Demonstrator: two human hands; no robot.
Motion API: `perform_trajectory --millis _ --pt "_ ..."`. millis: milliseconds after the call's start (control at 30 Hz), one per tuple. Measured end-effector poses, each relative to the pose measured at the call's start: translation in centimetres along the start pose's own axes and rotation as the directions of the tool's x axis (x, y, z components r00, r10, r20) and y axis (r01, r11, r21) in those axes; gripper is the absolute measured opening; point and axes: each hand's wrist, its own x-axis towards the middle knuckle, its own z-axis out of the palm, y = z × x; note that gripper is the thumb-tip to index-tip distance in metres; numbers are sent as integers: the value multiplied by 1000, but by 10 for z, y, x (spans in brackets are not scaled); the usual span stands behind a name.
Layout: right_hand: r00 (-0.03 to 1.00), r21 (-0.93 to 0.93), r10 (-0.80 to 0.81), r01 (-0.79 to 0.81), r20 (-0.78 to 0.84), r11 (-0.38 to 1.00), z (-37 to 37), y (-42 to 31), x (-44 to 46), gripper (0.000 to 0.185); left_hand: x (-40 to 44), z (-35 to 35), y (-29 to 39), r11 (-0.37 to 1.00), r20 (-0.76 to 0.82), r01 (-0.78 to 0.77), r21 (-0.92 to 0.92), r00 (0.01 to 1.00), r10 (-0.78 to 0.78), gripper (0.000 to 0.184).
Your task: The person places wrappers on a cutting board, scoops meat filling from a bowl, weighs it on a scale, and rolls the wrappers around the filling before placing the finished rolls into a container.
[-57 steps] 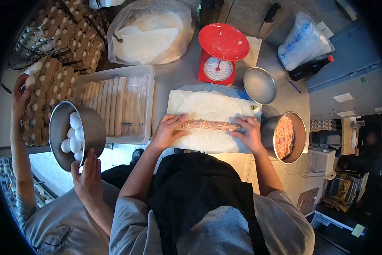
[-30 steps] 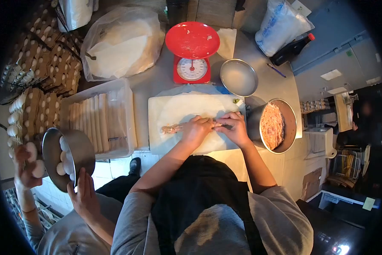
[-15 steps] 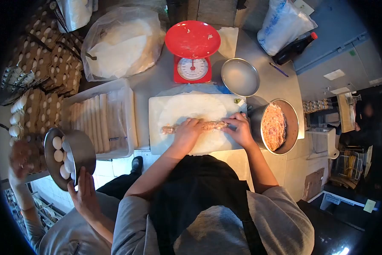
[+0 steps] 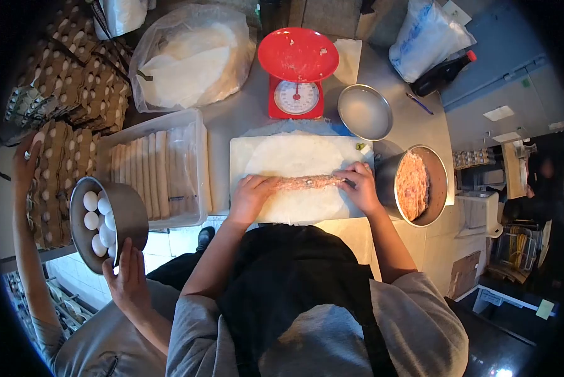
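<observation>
A long strip of meat filling [image 4: 307, 182] lies across a round white wrapper [image 4: 294, 154] on a white board [image 4: 239, 157]. My left hand [image 4: 252, 196] touches the strip's left end, its fingers close together. At the right end is my right hand [image 4: 358, 186], with thumb and fingers closed around the tip of the filling. To the right of the board stands a metal pot [image 4: 442, 182] with a mass of ground meat [image 4: 412, 185] inside.
A red scale [image 4: 296, 99] and a metal bowl of pale liquid [image 4: 365, 113] stand behind the board. Left are a plastic bin of rolls [image 4: 149, 169], bagged wrappers [image 4: 191, 63] and egg trays [image 4: 59, 182]. A co-worker's hand [image 4: 130, 283] holds a pot of eggs [image 4: 112, 213].
My left hand has slid left along the filling to its left end. My right hand remains by the right end. The co-worker's other hand has moved up to the egg trays.
</observation>
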Motion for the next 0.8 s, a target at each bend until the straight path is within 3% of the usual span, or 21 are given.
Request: perform_trajectory --millis 67,200,267,367,467,567,667,700,800 --pt "1000 25 14 -14 4 1000 -1 -2 0 42 3 -6 -1 995 -28 20 -99 999 -23 40" --pt "1000 -3 3 -3 -29 1000 -4 -8 -5 40 -6 -12 -23 989 70 48 -138 997 -39 47" --pt "1000 -43 18 -18 -11 999 3 -1 -9 44 -9 -7 -30 988 50 34 -149 998 -27 47" --pt "993 -82 45 -54 -109 995 -8 -40 -10 50 -2 -19 -12 993 -80 -14 -119 997 5 47" --pt "993 -160 -117 116 2 980 -8 -64 -37 51 -11 -30 -3 980 -101 125 -153 985 -141 53" --pt "970 -164 -196 218 144 962 8 -68 -58 39 -27 -18 -24 992 -18 70 -104 997 -72 62" --pt "953 -153 -291 300 81 941 17 -60 -59 28 -27 -19 -23 976 13 147 -160 989 -147 64" --pt "957 -132 -286 291 52 948 16 -64 -55 19 -25 -23 -17 981 -78 148 -127 984 -158 63" --pt "958 -150 -287 284 -1 947 12 -62 -22 18 -22 -34 7 989 -274 139 -43 951 -145 61"
